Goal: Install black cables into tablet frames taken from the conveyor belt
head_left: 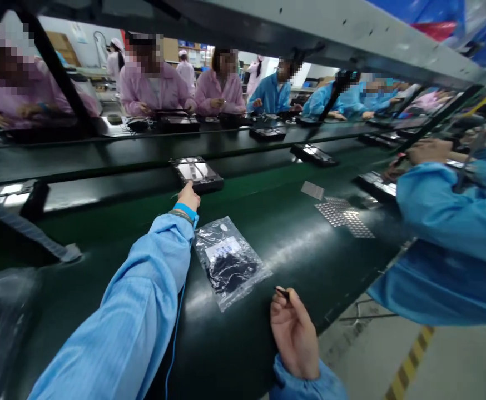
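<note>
My left hand [188, 199] reaches far forward to a flat black device [204, 180] with a shiny, reflective top. Its fingers are at the device's near edge, one of them lying over the top; the thumb's grip is partly hidden. A blue wrist strap [186, 210] with a blue cord circles that wrist. Nearer to me, my right hand [293, 330] is raised palm up above the worktop's edge, pinching a small dark strip [282, 292] between thumb and forefinger. Between my hands lies a clear plastic bag [237, 264] with a white label and black pieces inside.
Metallic dotted sheets [343, 216] and a small grey card [312, 190] lie on the green worktop [268, 222]. Another black device [313, 154] sits farther along the line. A co-worker's blue sleeve [443, 205] is close on the right. A slanted dark post [18, 222] stands left.
</note>
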Demonstrator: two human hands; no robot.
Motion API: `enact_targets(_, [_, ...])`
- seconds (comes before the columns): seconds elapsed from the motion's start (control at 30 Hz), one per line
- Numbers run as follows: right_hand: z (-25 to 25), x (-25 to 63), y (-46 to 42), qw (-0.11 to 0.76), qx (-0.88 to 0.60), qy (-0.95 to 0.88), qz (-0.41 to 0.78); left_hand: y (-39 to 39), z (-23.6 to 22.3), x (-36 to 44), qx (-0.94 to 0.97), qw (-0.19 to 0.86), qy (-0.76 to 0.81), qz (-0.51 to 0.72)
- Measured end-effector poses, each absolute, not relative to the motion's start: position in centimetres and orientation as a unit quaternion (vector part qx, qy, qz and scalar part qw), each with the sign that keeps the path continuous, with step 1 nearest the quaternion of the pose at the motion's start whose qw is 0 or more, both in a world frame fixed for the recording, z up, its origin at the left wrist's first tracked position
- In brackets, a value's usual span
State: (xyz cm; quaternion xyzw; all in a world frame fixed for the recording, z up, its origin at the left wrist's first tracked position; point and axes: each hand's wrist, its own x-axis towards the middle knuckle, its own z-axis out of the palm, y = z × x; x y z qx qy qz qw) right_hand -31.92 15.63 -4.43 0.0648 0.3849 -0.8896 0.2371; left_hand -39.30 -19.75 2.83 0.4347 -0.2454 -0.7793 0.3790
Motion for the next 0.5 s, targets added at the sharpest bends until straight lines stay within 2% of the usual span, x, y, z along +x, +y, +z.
enact_targets(0.23, [-5.1, -32.4, 16.3, 0.268, 0.062, 0.395, -0.877, -18.5, 4.9, -31.9, 0.442, 0.466, -0.234, -0.730])
enact_targets(0.5, [-3.4, -32.2, 16.3, 0.285, 0.104, 0.416, -0.857, -9.8, 5.4, -15.0, 0.396, 0.473, -0.282, -0.735])
